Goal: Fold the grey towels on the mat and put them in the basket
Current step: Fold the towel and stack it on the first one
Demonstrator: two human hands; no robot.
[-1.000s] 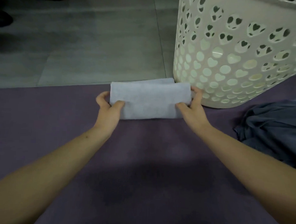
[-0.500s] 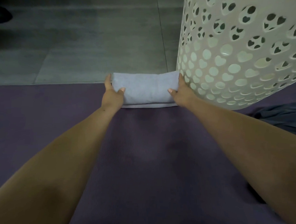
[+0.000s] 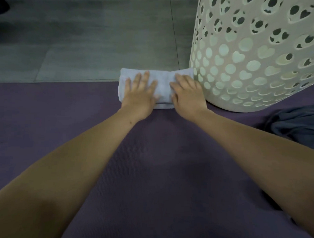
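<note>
As counted: 2 towels (image 3: 163, 83) (1 folded)

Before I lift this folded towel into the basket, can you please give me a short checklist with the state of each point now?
1. Folded towel compact, no loose flap: ok.
2. Left hand flat on the towel, fingers straight: ok, pressing only, no grip yet.
3. Right hand on the towel's right part: ok, also no grip.
4. Towel fully on the mat: not ok, its far edge lies over the grey floor.
5. Basket close: ok, directly right of the towel.
6. Basket opening free: cannot tell, rim out of view.
</note>
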